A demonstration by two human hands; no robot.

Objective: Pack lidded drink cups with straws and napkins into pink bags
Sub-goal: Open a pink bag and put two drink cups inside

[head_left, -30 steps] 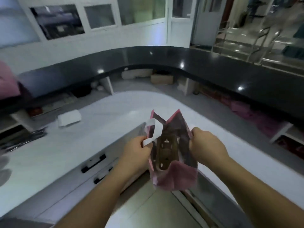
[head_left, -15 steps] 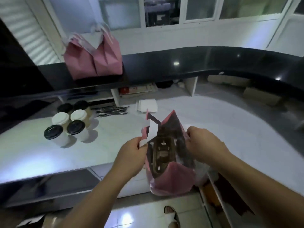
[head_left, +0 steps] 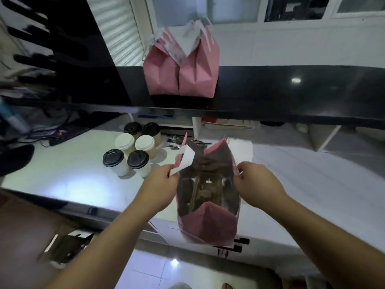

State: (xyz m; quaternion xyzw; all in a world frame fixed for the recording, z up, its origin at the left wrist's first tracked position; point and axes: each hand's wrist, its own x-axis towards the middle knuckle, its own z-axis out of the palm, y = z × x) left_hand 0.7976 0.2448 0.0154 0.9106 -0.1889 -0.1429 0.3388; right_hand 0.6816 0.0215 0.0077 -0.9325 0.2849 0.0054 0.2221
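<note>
With the left hand [head_left: 164,180] and right hand [head_left: 255,182] merely pinching its rims, the open pink bag [head_left: 208,222], held clear of the white counter [head_left: 68,176], could tear or slip.

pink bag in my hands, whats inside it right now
The open pink bag, held by the left hand and right hand, shows a brown cardboard cup carrier inside. Its lower part and anything under it are hidden by the bag's walls.

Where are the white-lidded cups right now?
In the head view, the two white-lidded cups stand left of centre on the white counter, between two pairs of black-lidded cups.
</note>
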